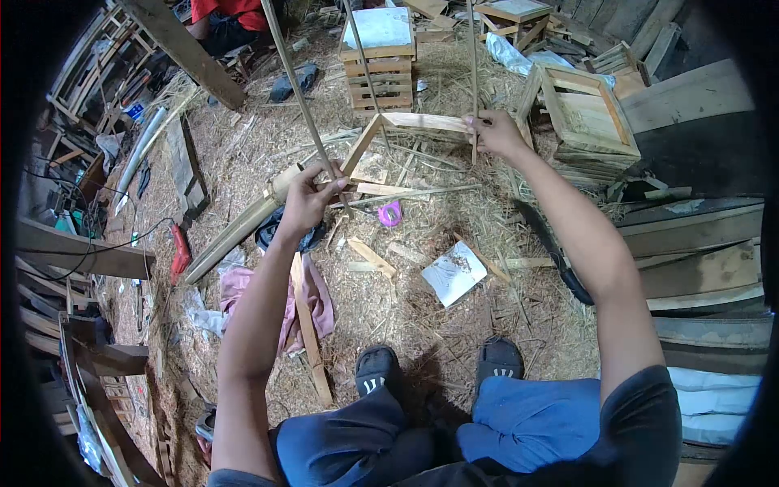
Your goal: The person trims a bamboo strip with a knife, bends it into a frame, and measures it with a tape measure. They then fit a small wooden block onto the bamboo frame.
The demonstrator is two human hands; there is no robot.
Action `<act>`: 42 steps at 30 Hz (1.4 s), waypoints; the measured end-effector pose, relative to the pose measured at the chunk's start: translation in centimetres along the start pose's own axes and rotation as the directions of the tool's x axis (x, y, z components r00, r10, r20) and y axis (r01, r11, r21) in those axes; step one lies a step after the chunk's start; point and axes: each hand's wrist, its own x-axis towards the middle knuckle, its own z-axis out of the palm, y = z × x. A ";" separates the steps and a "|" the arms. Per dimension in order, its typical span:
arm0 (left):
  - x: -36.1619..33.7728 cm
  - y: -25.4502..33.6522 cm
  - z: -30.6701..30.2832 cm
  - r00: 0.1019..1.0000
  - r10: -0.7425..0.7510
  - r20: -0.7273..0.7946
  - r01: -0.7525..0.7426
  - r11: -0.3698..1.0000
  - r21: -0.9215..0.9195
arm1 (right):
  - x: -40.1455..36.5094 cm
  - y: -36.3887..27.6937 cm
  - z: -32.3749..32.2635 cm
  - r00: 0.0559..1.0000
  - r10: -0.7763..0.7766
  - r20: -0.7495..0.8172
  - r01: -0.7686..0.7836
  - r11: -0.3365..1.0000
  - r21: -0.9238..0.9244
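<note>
Two wooden slats meet at a corner in front of me, forming an angled frame piece [426,122]. My left hand [312,193] is closed around the near end of the left slat and a long thin stick [296,81]. At the right end of the frame piece, my right hand [493,134] pinches the wood beside another upright thin stick [473,65]. A third thin stick [363,61] stands near the corner. Below the hands, a pink tape measure [389,213] lies on the straw-covered ground.
Bamboo poles [243,235], a red tool [180,253] and a pink cloth [320,304] lie left. A white sheet [454,273] is near my feet. Stacked wooden frames [588,114] stand right, a slatted crate [379,73] ahead. A person in red [231,12] sits at top left.
</note>
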 end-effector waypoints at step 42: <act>-1.9 -0.5 0.2 0.994 -0.109 -0.023 0.097 0.951 -0.293 | -0.5 1.4 -2.0 0.950 0.069 0.303 -0.268 0.676 0.686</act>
